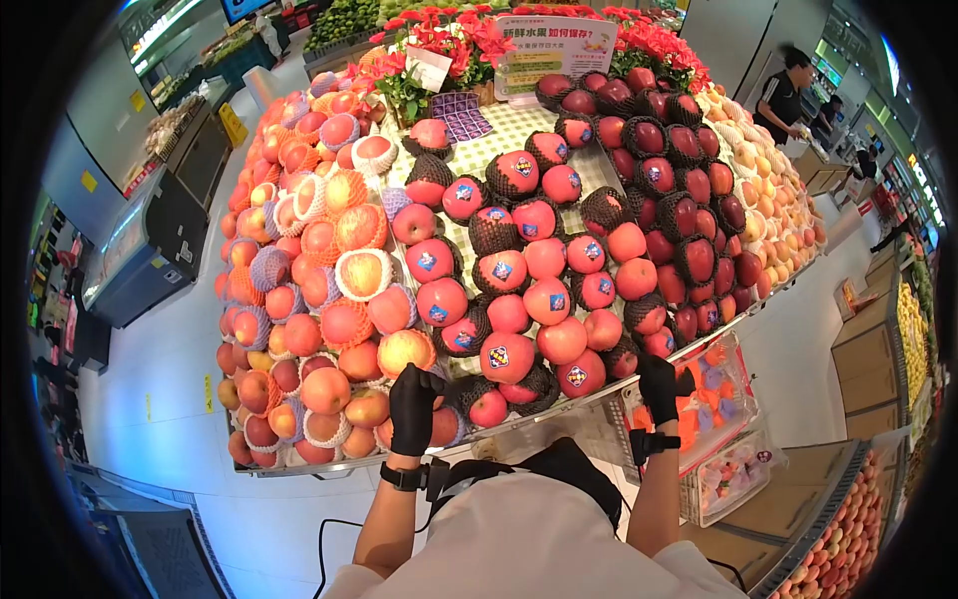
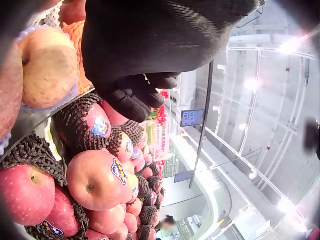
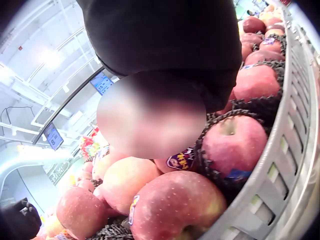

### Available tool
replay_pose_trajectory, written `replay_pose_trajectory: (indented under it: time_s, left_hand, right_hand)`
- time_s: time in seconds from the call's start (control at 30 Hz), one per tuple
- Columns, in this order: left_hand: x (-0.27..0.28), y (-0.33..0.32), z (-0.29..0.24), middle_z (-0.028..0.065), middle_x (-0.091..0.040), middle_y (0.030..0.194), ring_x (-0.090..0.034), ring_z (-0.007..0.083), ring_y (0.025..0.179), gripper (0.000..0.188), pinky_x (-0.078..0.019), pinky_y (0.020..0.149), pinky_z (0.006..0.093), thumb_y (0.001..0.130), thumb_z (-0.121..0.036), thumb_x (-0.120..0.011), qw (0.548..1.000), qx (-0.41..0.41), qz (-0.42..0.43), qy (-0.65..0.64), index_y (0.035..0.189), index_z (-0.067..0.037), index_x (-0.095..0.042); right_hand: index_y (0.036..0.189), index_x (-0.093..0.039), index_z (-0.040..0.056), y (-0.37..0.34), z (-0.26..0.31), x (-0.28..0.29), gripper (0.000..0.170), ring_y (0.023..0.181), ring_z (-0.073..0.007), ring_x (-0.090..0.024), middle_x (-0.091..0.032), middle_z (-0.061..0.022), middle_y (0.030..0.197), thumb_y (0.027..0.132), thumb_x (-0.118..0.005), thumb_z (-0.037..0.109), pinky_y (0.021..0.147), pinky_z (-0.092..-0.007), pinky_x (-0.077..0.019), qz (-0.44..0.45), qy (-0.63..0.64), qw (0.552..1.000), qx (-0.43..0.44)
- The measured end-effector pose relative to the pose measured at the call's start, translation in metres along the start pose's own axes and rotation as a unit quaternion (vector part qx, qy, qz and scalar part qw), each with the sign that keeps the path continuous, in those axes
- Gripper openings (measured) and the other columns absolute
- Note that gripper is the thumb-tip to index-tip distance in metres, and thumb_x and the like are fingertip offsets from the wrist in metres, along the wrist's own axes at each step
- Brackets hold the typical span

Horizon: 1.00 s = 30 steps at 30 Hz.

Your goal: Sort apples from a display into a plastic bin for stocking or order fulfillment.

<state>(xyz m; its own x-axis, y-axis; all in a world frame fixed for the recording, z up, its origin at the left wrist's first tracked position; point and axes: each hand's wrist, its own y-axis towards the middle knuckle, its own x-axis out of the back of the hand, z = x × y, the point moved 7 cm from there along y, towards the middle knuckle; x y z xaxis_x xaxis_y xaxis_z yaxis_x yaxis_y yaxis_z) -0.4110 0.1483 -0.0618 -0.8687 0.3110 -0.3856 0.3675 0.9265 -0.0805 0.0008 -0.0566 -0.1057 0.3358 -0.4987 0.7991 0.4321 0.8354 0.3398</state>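
Both hands wear black gloves at the front edge of a fruit display. My left hand (image 1: pixel 414 409) hovers by the divide between apples in pale and orange foam nets and red apples (image 1: pixel 507 356) with stickers. In the left wrist view its fingers (image 2: pixel 131 100) hang loosely curled with nothing between them, above a large stickered apple (image 2: pixel 95 179). At the display's right front corner, my right hand (image 1: pixel 659 391) is close to an apple (image 1: pixel 657 342). In the right wrist view a blurred patch hides its fingers, so I cannot tell their hold; stickered apples (image 3: pixel 175 205) lie below.
A grey slotted rail (image 3: pixel 270 175) edges the display. Dark red apples (image 1: pixel 654 175) in black nets and paler fruit (image 1: pixel 763 200) fill its right side. A purple tray liner (image 1: pixel 459 118) and a sign (image 1: pixel 554 55) stand at the back. Below right is a crate (image 1: pixel 733 479) with packaged fruit.
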Motion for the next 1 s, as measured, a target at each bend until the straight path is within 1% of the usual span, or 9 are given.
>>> replay_pose_trajectory:
  time_s: [0.07,0.17,0.23,0.33,0.37,0.47,0.5,0.63,1.0]
  left_hand:
    - [-0.006,0.000,-0.015,0.0027,-0.050,0.069,-0.051,0.0151,0.062,0.022,-0.0450,0.058,0.0270,0.097,-0.016,-0.044,0.990,-0.026,-0.032,0.137,0.077,-0.006,-0.046]
    - [-0.019,0.002,-0.029,0.0036,-0.056,0.078,-0.053,0.0117,0.068,0.016,-0.0420,0.057,0.0224,0.095,-0.016,-0.047,0.987,-0.022,-0.060,0.149,0.086,-0.005,-0.053]
    - [-0.029,0.002,-0.036,0.0026,-0.058,0.084,-0.055,0.0092,0.074,0.014,-0.0429,0.060,0.0213,0.095,-0.018,-0.051,0.977,-0.089,-0.041,0.190,0.100,-0.007,-0.057]
    - [-0.024,0.004,-0.014,0.0012,-0.059,0.088,-0.055,0.0086,0.077,0.014,-0.0439,0.062,0.0219,0.093,-0.017,-0.054,0.992,0.016,-0.118,0.041,0.102,-0.007,-0.057]
    - [-0.027,0.006,-0.014,0.0008,-0.060,0.090,-0.055,0.0093,0.077,0.016,-0.0447,0.064,0.0225,0.093,-0.017,-0.055,0.992,-0.001,-0.108,0.059,0.103,-0.006,-0.057]
    - [-0.036,0.014,-0.017,0.0015,-0.060,0.090,-0.056,0.0098,0.078,0.016,-0.0452,0.065,0.0232,0.093,-0.018,-0.055,0.990,-0.013,-0.111,0.088,0.104,-0.006,-0.057]
    - [-0.042,0.018,-0.019,0.0031,-0.062,0.092,-0.058,0.0112,0.078,0.015,-0.0469,0.067,0.0249,0.092,-0.015,-0.056,0.993,-0.009,-0.113,0.043,0.103,-0.005,-0.057]
    - [-0.051,0.039,-0.029,0.0060,-0.063,0.091,-0.061,0.0141,0.076,0.013,-0.0496,0.070,0.0273,0.091,-0.009,-0.057,0.994,-0.042,-0.091,0.042,0.102,-0.002,-0.056]
    - [-0.059,0.127,-0.102,0.0065,-0.060,0.099,-0.059,0.0156,0.087,0.024,-0.0507,0.078,0.0292,0.086,-0.005,-0.063,0.983,-0.134,-0.083,0.092,0.109,-0.001,-0.056]
  right_hand:
    - [0.086,-0.064,0.0002,0.015,0.022,0.001,0.012,0.067,-0.0247,-0.061,-0.063,-0.0124,0.075,0.088,-0.053,0.005,0.062,-0.0358,-0.0482,0.015,0.122,0.992,-0.025]
    - [0.089,-0.064,0.0032,0.034,0.027,-0.011,0.012,0.062,-0.0177,-0.060,-0.062,-0.0069,0.072,0.083,-0.054,0.004,0.057,-0.0303,-0.0472,0.005,0.224,0.972,-0.068]
    - [0.088,-0.064,0.0041,0.043,0.027,-0.026,0.013,0.059,-0.0131,-0.058,-0.060,-0.0037,0.072,0.083,-0.052,0.003,0.053,-0.0275,-0.0456,0.111,0.424,0.859,-0.263]
    - [0.086,-0.064,0.0052,0.074,0.054,-0.016,0.014,0.055,-0.0087,-0.054,-0.058,-0.0007,0.073,0.083,-0.050,0.002,0.050,-0.0243,-0.0429,0.122,0.382,0.895,-0.193]
    - [0.084,-0.062,0.0033,0.081,0.055,-0.022,0.010,0.069,-0.0111,-0.057,-0.062,-0.0033,0.077,0.083,-0.052,0.002,0.062,-0.0256,-0.0458,0.136,0.411,0.886,-0.167]
    - [0.089,-0.062,0.0030,0.101,0.099,-0.007,0.009,0.073,-0.0098,-0.058,-0.063,-0.0031,0.080,0.085,-0.054,0.004,0.061,-0.0248,-0.0467,0.152,0.259,0.954,0.005]
    - [0.096,-0.062,0.0025,0.095,0.107,-0.009,0.012,0.077,-0.0099,-0.059,-0.064,-0.0033,0.084,0.088,-0.057,0.009,0.064,-0.0251,-0.0485,0.220,0.395,0.874,-0.176]
    - [0.102,-0.062,0.0018,0.091,0.108,-0.031,0.017,0.078,-0.0101,-0.059,-0.062,-0.0036,0.086,0.088,-0.058,0.011,0.068,-0.0249,-0.0489,0.256,0.469,0.826,-0.177]
    - [0.102,-0.062,0.0016,0.091,0.103,-0.047,0.017,0.081,-0.0111,-0.059,-0.062,-0.0043,0.086,0.087,-0.058,0.009,0.074,-0.0267,-0.0480,0.279,0.478,0.821,-0.139]
